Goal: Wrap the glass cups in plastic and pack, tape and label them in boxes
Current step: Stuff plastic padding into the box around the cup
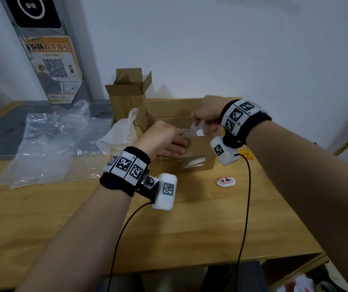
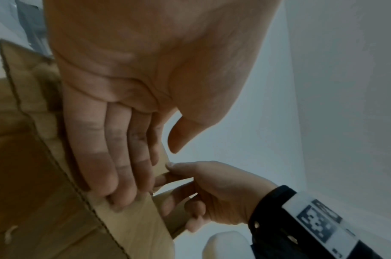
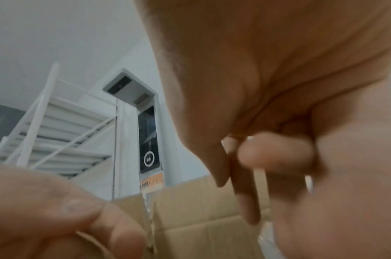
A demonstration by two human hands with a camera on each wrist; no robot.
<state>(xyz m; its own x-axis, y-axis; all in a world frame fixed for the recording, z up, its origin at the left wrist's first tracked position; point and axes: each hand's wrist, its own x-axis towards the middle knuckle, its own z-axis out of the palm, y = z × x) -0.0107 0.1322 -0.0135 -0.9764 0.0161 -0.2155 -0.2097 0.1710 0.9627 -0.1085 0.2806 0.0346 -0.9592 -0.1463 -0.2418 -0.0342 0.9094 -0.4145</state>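
A wooden table [image 1: 190,228] by a white wall [image 1: 232,49] – a brown box [image 1: 198,152] on it. The left hand [image 1: 164,138] lies flat on the box; the right hand [image 1: 207,116] pinches clear tape [image 1: 190,131] above it.

Brown cardboard box [image 1: 198,152] at centre frame; honey-yellow wood-grain worktop [image 1: 190,228]. Clear, glinting plastic sheets [image 1: 49,144] at left. Black wristbands [image 1: 124,175] carry black-and-white square codes. Orange-and-white poster [image 1: 55,68] upper left; white badge [image 1: 225,181] with red-framed black characters.
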